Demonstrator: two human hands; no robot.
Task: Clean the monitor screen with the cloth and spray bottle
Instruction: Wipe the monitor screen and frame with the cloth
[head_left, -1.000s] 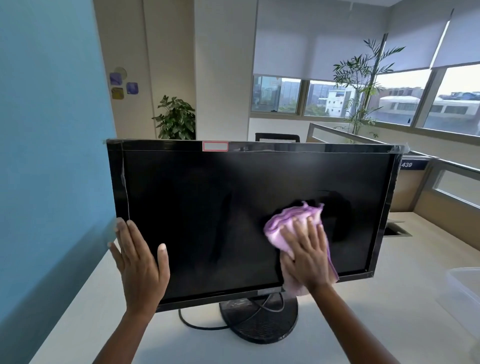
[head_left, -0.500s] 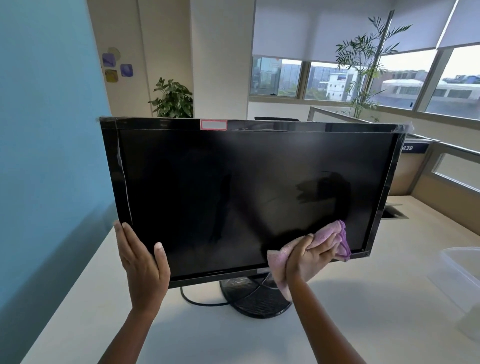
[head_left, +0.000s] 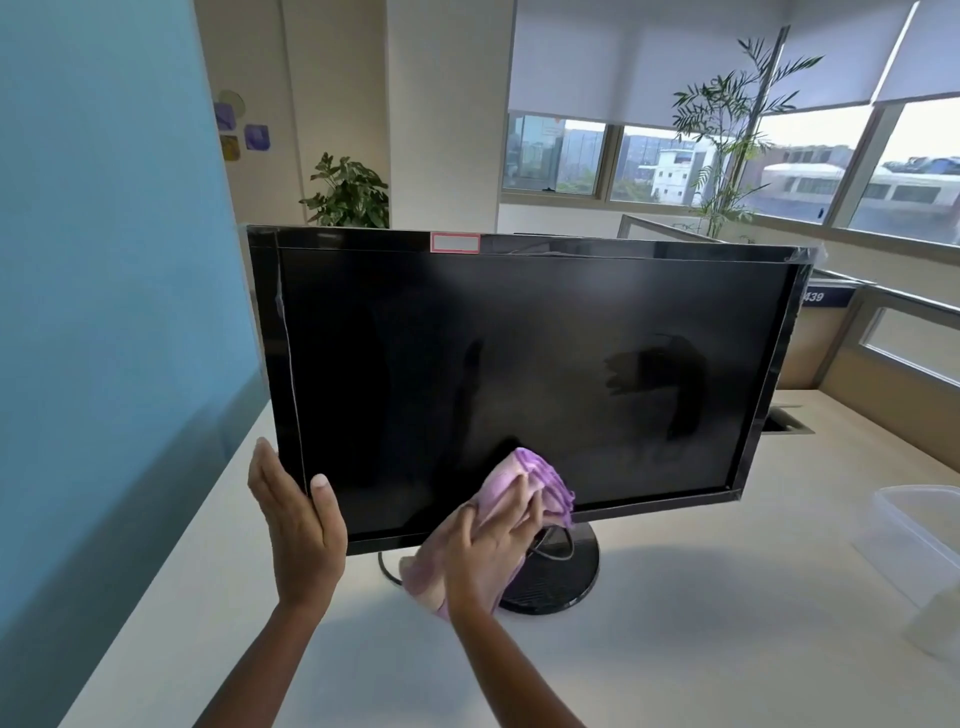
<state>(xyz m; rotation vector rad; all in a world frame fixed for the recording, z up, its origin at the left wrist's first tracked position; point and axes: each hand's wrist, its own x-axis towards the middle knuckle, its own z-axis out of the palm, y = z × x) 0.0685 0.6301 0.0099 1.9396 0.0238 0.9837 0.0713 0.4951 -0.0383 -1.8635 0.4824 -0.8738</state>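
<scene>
Head view: the wiping step is judged to be in hand, the spraying apparently done, since misted film and dark wiped patches are seen on the glass. The monitor (head_left: 519, 384) is stood on a round black base (head_left: 550, 582) on the white worktop (head_left: 675, 649), tilted slightly, with its left edge near a blue partition (head_left: 104, 260). The left hand (head_left: 301, 525) is laid flat and spread against the lower left bezel, thumb on the front, so that the screen is steadied. The right hand (head_left: 488, 551) is pressed, fingers extended, over a bunched pink cloth (head_left: 524, 488) at the lower middle of the screen, just above the bottom bezel. Screen noted as black and unlit; hazy streaks across the centre and right, one darker cleared arc at right; a white label on the top bezel. No spray bottle is seen. Next move is judged to call for overlapping passes through the remaining haze, with the bracing hold kept. A clear plastic tub (head_left: 919, 535) is noted at right.
</scene>
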